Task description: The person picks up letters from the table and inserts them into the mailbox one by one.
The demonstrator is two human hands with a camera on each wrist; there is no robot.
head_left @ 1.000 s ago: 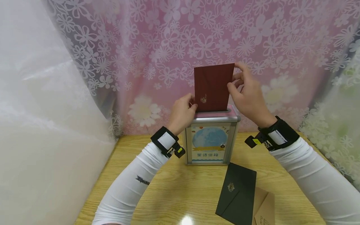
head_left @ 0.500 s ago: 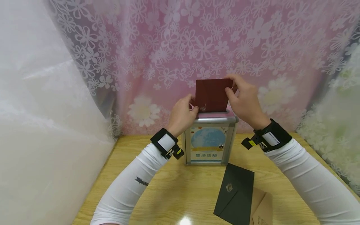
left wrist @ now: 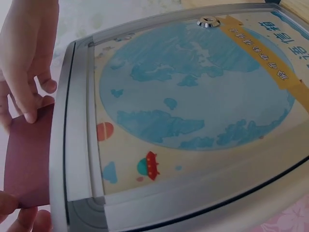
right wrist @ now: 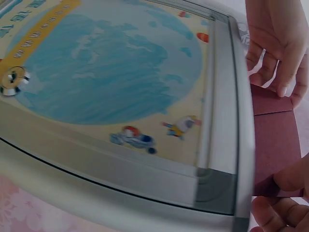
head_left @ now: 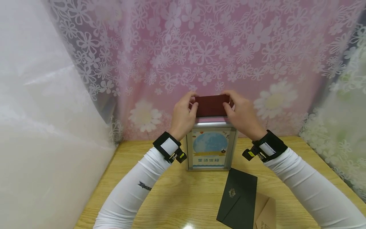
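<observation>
Dark red paper is what my left grip pinches: the left edge of the maroon envelope, with my thumb to the front. The envelope stands upright from the top of the silver-framed box, its upper part showing and the rest hidden below. My right grip pinches the opposite edge near the upper corner, thumb again in front. I judge the envelope light as card, stiff enough to stand flat while both sides are steadied, slightly slick, and quick to crease if pushed unevenly. The side edges near the top are where to take hold; pressure on the middle could buckle it.

At far left hangs a whitish sheet with a dull sheen. Next comes the tabletop, yellowish and wood-grained, carrying the box, which has a blue globe picture on its front. Behind is a pink curtain with white flowers. Near the box's lower right corner lies a dark green envelope, partly over a brown envelope. A pale flowered curtain hangs at far right.
</observation>
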